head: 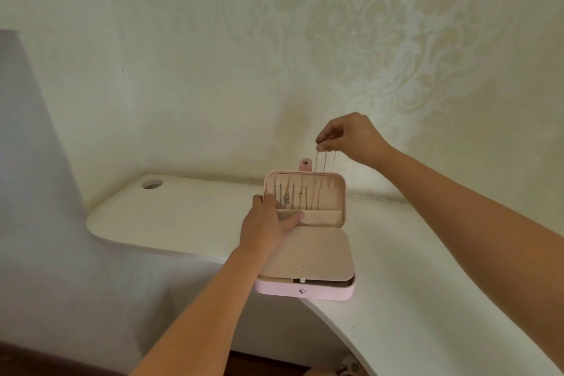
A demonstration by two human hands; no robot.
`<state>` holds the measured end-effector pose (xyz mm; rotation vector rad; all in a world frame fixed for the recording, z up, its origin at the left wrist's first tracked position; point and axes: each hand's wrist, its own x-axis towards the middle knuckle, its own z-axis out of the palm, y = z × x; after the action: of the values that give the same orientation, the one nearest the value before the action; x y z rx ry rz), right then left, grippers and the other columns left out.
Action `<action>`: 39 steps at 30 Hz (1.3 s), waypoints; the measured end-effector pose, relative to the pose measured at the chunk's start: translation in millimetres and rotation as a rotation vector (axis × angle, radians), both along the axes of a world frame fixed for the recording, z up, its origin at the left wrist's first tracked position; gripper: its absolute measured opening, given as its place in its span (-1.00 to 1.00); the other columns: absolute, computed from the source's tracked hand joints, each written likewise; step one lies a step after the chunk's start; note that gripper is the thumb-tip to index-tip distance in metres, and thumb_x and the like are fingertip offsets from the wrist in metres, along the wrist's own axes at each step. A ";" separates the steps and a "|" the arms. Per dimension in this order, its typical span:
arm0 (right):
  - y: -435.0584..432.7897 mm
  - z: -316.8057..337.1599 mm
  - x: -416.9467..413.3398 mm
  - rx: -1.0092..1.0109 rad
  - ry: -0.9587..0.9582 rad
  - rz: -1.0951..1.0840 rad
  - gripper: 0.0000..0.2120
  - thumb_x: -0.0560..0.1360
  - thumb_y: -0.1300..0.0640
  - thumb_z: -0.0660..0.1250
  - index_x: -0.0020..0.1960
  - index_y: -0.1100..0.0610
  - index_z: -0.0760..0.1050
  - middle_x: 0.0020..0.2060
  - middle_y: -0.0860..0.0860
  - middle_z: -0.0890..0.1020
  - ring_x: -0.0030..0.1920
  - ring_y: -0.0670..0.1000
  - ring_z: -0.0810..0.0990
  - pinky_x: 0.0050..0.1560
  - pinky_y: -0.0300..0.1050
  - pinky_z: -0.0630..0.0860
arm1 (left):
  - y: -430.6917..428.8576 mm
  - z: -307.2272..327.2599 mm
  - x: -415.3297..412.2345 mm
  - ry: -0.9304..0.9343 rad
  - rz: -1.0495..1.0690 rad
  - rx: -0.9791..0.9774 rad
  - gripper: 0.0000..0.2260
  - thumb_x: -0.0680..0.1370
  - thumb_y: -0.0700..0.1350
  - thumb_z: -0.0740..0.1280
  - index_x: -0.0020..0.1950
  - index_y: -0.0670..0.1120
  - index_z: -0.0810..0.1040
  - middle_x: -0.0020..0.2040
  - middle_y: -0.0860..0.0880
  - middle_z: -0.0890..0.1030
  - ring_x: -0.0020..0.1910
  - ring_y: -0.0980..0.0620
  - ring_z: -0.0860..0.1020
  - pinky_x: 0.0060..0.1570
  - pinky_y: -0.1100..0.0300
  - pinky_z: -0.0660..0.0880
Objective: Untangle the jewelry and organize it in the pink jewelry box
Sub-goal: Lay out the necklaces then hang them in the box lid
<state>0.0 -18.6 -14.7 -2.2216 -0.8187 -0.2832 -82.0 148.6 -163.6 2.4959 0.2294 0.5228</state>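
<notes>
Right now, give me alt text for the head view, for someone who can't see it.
The right hand pinches a thin chain dangling over the open pink jewelry box on a white desk. The left hand rests on the lid's pocket, beside necklaces already hung.

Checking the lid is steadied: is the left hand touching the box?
Touching. Head view: the left hand rests on the open lid of the box, one fingertip on its pocket.

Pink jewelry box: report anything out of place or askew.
The pink jewelry box sits with its front left corner apparently overhanging the curved edge of the white desk, so it might tip. Otherwise nothing stands out: its lid stands open and the necklaces inside hang in a row.
</notes>
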 end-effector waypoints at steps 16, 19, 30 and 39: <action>2.6 -57.2 -6.8 -0.291 -0.309 -0.049 -0.92 0.43 0.19 0.43 -0.10 0.13 0.68 -0.21 0.03 0.54 -0.19 -0.01 0.49 -0.17 -0.13 0.40 | -0.4 0.1 -0.9 -0.030 0.001 -0.008 -0.47 0.45 0.25 0.34 0.20 -0.12 0.40 0.10 -0.07 0.40 -0.02 -0.05 0.51 -0.07 0.12 0.49; 3.1 -60.6 -7.3 -0.329 -0.414 -0.071 -0.89 0.47 0.18 0.38 -0.06 0.12 0.68 -0.19 0.05 0.54 -0.14 0.00 0.48 -0.20 -0.12 0.37 | -0.2 0.2 -0.8 -0.027 0.001 -0.011 -0.47 0.45 0.24 0.34 0.22 -0.12 0.40 0.11 -0.06 0.39 -0.02 -0.05 0.51 -0.06 0.14 0.49; 5.1 -85.2 -16.5 -0.391 -0.688 -0.115 -0.93 0.30 0.20 0.36 -0.33 0.12 0.61 -0.43 -0.03 0.61 -0.37 0.05 0.57 -0.51 -0.24 0.42 | -0.2 -0.8 -0.7 -0.034 0.004 -0.034 -0.49 0.45 0.23 0.35 0.17 -0.14 0.42 0.09 -0.08 0.40 -0.03 -0.09 0.50 -0.05 0.10 0.47; 11.3 -85.1 -20.5 -0.292 -0.374 -0.201 -0.83 0.54 0.21 0.25 0.02 0.21 0.60 -0.10 0.08 0.67 -0.09 0.09 0.60 -0.10 -0.12 0.41 | -1.2 0.4 -2.4 -0.028 -0.003 -0.020 -0.51 0.45 0.22 0.35 0.16 -0.14 0.42 0.09 -0.07 0.40 -0.05 -0.06 0.50 -0.12 0.17 0.43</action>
<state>-20.5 -7.2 -99.8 -2.5734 -0.8752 -0.7342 -84.4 147.4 -163.2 2.4672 0.2187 0.5511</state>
